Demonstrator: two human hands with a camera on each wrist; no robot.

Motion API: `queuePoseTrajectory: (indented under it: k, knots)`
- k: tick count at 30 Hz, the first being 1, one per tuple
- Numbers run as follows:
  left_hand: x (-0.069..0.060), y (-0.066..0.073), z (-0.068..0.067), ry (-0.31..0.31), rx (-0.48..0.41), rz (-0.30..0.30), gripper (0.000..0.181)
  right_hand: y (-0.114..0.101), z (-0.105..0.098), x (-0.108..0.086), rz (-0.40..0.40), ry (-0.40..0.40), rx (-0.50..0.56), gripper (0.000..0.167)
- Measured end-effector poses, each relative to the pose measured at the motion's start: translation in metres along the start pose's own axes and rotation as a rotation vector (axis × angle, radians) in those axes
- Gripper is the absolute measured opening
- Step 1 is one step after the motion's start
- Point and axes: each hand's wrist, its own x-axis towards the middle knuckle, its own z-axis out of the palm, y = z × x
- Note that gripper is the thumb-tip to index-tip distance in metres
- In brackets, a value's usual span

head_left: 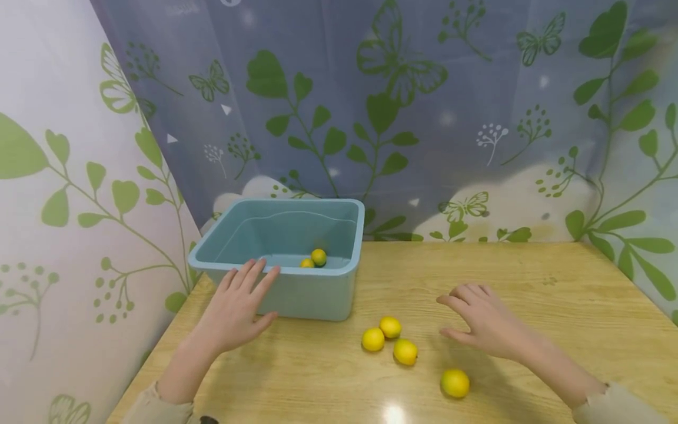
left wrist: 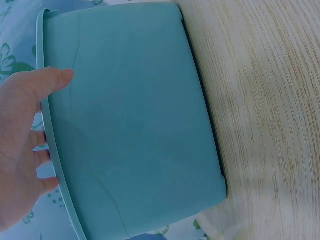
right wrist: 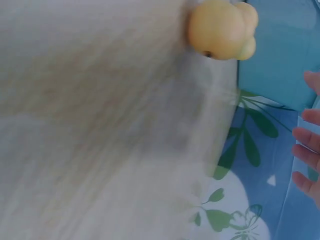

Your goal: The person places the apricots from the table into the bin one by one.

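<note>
A blue-green plastic tub (head_left: pixel 307 297) stands on the left of the table with two small yellow lemons (head_left: pixel 318 257) inside. At its near rim is my left hand (head_left: pixel 235 312), its fingers extended and spread. The left wrist view shows that thumb (left wrist: pixel 55 82) in front of the tub's outer wall (left wrist: pixel 135 120); whether it touches cannot be told. My right hand (head_left: pixel 487 321) hovers over the table, loosely bent and holding nothing. Several greenish-yellow lemons lie between the hands: a close group of three (head_left: pixel 405 352) and a single lemon (head_left: pixel 455 383) nearest my right hand.
The wood-grain table (head_left: pixel 503 265) runs back to a blue cloth backdrop (head_left: pixel 328 88) with green leaves and butterflies. A pale leaf-printed cloth (head_left: pixel 79 235) hangs along the left side. Light glares off the table near the front.
</note>
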Motion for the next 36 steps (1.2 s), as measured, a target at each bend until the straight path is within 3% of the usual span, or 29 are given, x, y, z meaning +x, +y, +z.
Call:
queuePoseTrajectory:
  k: [6,18,28,36]
  knots:
    - [0.000,0.001,-0.002,-0.005,-0.005,-0.002,0.078,-0.003,0.000,-0.020,-0.063,0.025,-0.024,0.045]
    - [0.000,0.001,-0.001,-0.012,0.002,-0.008,0.079,-0.015,0.015,-0.048,-0.130,-0.027,-0.023,0.055]
    - [0.000,0.001,-0.001,-0.016,-0.001,-0.007,0.079,-0.021,0.029,-0.053,-0.154,-0.074,-0.014,0.057]
    - [0.000,0.001,0.001,-0.014,0.000,-0.007,0.080,-0.026,0.033,-0.054,-0.156,-0.120,0.028,0.049]
